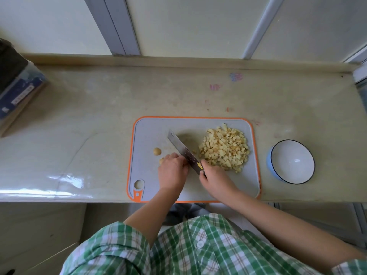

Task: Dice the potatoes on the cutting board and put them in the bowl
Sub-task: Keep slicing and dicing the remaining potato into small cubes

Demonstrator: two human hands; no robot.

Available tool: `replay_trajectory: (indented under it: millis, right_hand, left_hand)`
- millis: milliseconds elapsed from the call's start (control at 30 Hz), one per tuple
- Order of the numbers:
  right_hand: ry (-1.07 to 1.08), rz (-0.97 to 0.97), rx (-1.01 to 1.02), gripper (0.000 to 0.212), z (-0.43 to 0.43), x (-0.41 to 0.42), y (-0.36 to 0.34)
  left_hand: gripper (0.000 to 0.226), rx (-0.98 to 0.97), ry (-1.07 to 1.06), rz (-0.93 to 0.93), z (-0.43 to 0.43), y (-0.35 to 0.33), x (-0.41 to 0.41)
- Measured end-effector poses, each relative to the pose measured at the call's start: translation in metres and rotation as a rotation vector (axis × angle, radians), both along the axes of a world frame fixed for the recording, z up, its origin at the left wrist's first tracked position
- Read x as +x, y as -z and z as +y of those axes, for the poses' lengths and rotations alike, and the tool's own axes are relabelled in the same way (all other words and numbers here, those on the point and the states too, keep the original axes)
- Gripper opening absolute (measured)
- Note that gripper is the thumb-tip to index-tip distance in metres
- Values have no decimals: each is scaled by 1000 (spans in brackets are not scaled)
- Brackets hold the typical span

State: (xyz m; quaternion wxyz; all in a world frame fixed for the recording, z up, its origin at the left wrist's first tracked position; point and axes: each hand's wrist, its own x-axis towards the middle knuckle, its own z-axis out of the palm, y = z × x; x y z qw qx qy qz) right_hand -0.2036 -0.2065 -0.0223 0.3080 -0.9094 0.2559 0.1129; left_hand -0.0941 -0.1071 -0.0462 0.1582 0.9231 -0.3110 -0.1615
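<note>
Matte grey cutting board [147, 135], rounded corners and an orange rim, on a glossy pale stone worktop [89, 116]. A loose heap of small pale-yellow potato cubes [224, 149] covers its right half, 2 rounded potato ends [157, 151] lie at left, and a round white bowl [288, 155] with a dark rim stands just right of the board. Right hand [215, 180] fingers wrap the handle of the broad steel knife [181, 149]; left hand [172, 171] fingers curl beside the blade, what they hold hidden.
</note>
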Motion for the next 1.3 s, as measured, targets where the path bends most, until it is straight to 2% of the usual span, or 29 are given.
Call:
replay_trajectory:
  millis: [200, 333, 433, 500, 600, 700, 867, 1033, 1300]
  right_hand:
    - [180, -60, 104, 9, -7, 5, -5]
    - [213, -72, 206, 20, 10, 11, -12]
    - [211, -15, 251, 17, 18, 8, -8]
    - [309, -11, 298, 9, 9, 3, -7]
    - [480, -18, 288, 8, -14, -6, -9]
    - [491, -12, 311, 8, -22, -7, -14]
    - [446, -8, 356, 9, -9, 2, -16]
    - [450, 17, 384, 11, -6, 2, -18]
    - [438, 33, 382, 12, -10, 3, -16]
  left_hand:
    - [12, -55, 34, 33, 6, -1, 5]
    - [7, -135, -43, -71, 21, 1, 9]
    - [19, -145, -102, -147, 32, 3, 17]
    - [30, -141, -140, -152, 37, 4, 22]
    - [41, -134, -225, -78, 41, 4, 27]
    - [53, -122, -333, 46, 41, 3, 35]
    - [38, -89, -223, 87, 40, -3, 55]
    - [14, -17, -98, -5, 39, -3, 71]
    - [22, 59, 20, 0, 46, -1, 79]
